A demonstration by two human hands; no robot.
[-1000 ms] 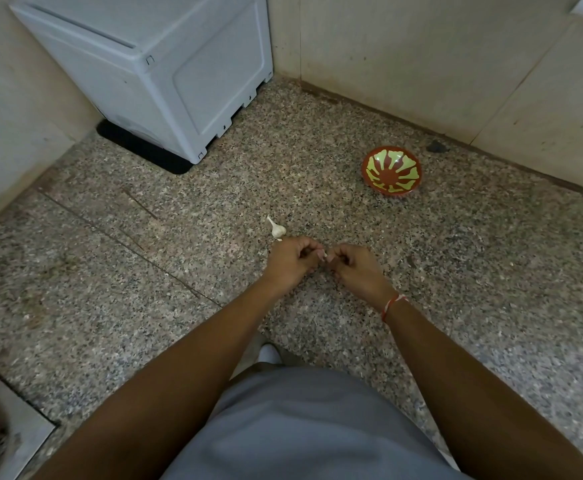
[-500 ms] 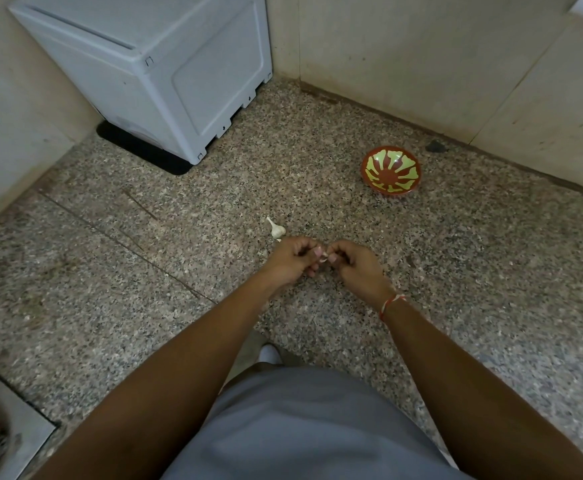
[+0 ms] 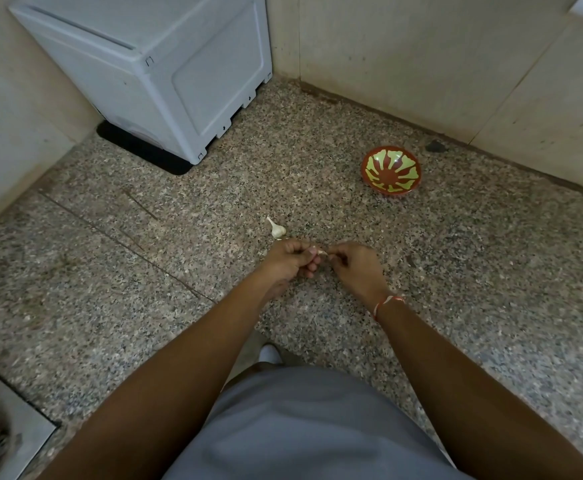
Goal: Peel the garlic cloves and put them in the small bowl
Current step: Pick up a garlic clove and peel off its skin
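Here we record both hands meeting over the middle of the speckled stone floor (image 3: 318,174). Left hand (image 3: 292,259): fingers curled, thumb and fingertips pinching one end of a small pale garlic clove (image 3: 321,252). Right hand (image 3: 356,266): fingers likewise curled, pinching the clove's other end; a red-and-white thread (image 3: 387,301) circles that wrist. The clove is held just above the floor between the two hands; we cannot tell how much skin is on it.

Garlic bulb (image 3: 276,229): lies on the floor just beyond the left hand, stem pointing to the far left, apart from the fingers.

Small bowl (image 3: 391,170): red with a yellow-green pattern inside, upright, near the far right wall edge of the floor, well apart from the hands. We see no cloves in it.

A white appliance (image 3: 165,71) stands in the far left corner on a dark mat (image 3: 137,154).
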